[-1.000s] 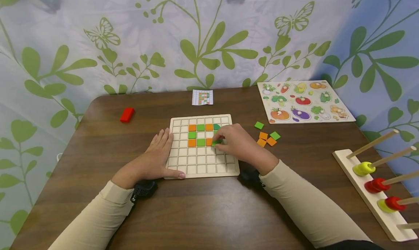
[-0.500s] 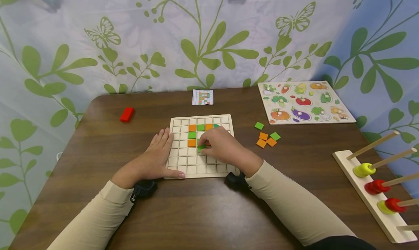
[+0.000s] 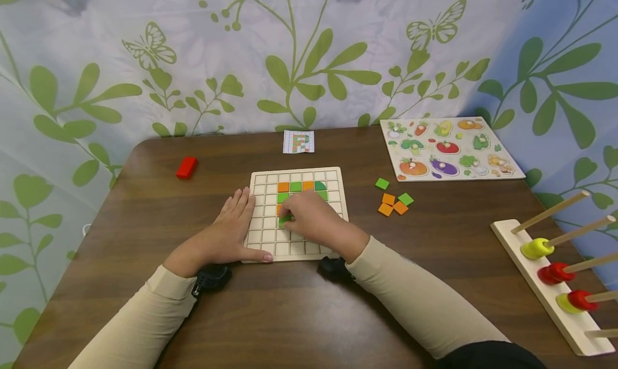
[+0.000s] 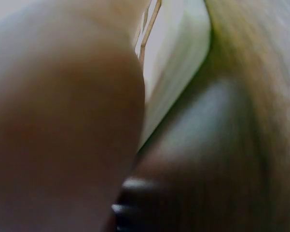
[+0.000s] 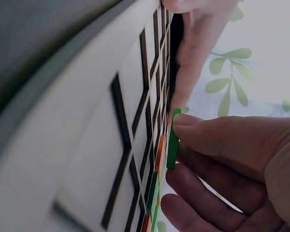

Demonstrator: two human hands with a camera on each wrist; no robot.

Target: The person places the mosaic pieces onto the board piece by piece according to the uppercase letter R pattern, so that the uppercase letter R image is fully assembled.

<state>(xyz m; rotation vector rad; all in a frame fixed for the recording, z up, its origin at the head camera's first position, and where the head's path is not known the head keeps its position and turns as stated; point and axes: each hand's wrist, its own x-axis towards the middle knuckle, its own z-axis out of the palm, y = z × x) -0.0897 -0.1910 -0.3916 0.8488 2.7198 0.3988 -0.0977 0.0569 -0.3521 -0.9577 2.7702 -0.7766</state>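
Note:
My right hand [image 3: 314, 218] pinches a green square tile [image 5: 173, 140] between thumb and fingers, close over the wooden grid board [image 3: 270, 251]. In the head view that tile overlaps the cell below the left column of set tiles. Orange and green tiles lie in the board's cells, among them an orange tile [image 3: 283, 187], a green tile [image 3: 295, 186] and a rounded dark green tile [image 3: 320, 185]. Part of the pattern is hidden behind my right hand. My left hand [image 3: 227, 235] lies with straight fingers along the board's left edge, its thumb on the front edge.
Several loose green and orange tiles [image 3: 388, 198] lie right of the board. Behind it is a printed pattern card [image 3: 299, 142]. A red block [image 3: 186, 168] sits at left, a vegetable puzzle [image 3: 420, 154] at back right, and a peg stand with rings [image 3: 550, 288] at far right.
My right hand has moved left across the board with the green tile, from the pattern's right side to below its left column. The left hand has stayed in place.

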